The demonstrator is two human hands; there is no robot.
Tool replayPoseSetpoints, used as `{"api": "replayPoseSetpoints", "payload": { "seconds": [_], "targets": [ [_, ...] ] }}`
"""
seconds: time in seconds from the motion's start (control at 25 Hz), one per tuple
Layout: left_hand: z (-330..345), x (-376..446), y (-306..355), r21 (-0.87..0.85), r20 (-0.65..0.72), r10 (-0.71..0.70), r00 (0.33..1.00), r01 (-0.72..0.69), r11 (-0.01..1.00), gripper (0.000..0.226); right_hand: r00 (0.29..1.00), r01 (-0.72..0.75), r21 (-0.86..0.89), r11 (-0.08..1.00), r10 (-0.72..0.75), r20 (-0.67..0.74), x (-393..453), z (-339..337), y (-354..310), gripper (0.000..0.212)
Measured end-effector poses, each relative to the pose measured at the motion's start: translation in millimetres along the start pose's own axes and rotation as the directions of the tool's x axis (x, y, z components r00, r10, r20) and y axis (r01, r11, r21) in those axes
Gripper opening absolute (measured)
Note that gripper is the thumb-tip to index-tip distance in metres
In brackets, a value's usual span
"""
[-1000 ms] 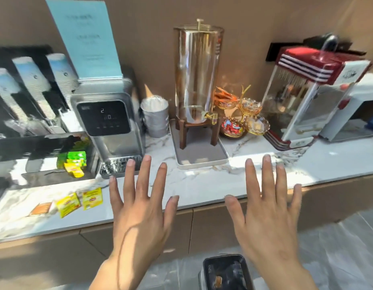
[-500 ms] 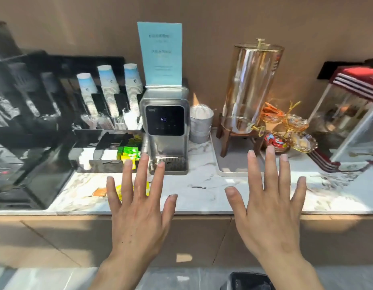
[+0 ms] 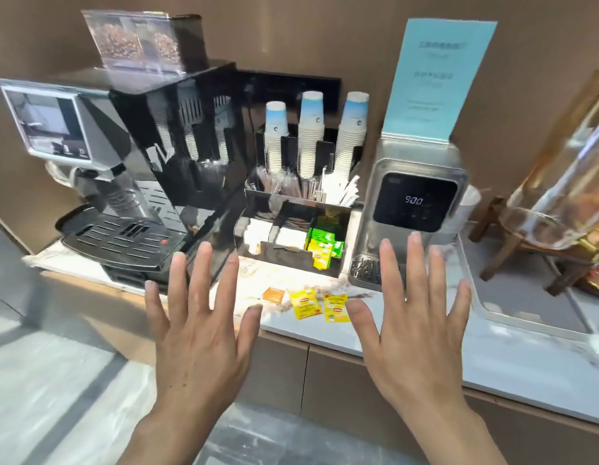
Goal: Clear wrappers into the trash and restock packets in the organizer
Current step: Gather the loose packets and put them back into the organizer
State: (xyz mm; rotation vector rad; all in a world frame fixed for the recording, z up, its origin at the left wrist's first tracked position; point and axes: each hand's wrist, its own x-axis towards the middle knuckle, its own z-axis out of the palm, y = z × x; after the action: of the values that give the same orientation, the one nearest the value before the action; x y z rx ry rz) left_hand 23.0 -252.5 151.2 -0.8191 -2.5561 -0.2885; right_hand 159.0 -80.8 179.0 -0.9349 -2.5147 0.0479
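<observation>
Two yellow tea packets (image 3: 305, 303) (image 3: 336, 307) and a small orange wrapper (image 3: 273, 294) lie on the marble counter (image 3: 493, 357) near its front edge. Behind them stands a black organizer (image 3: 281, 254) holding white sachets and green and yellow packets (image 3: 323, 247). My left hand (image 3: 199, 333) and my right hand (image 3: 415, 317) hover palm-down with fingers spread, one on each side of the loose packets, above the counter's edge. Neither hand holds anything.
A coffee machine (image 3: 117, 203) fills the counter's left end. Stacked paper cups (image 3: 311, 135) and stirrers stand behind the organizer. A hot-water dispenser (image 3: 412, 213) with a blue sign (image 3: 435, 78) is on the right, then a glass drink dispenser (image 3: 566, 182) on a wooden stand and tray.
The view has swung left: the coffee machine is now in sight and the popcorn machine and trash bin have left the frame. Both hands stay spread and empty.
</observation>
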Motion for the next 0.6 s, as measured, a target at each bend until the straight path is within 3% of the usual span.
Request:
{"api": "replayPoseSetpoints", "payload": {
  "seconds": [0.6],
  "targets": [
    [64, 92, -4, 0.020, 0.044, -0.025, 0.999, 0.024, 1.000, 0.061, 0.999, 0.025, 0.056, 0.998, -0.026, 0.029, 99, 74, -2, 0.069]
  ]
}}
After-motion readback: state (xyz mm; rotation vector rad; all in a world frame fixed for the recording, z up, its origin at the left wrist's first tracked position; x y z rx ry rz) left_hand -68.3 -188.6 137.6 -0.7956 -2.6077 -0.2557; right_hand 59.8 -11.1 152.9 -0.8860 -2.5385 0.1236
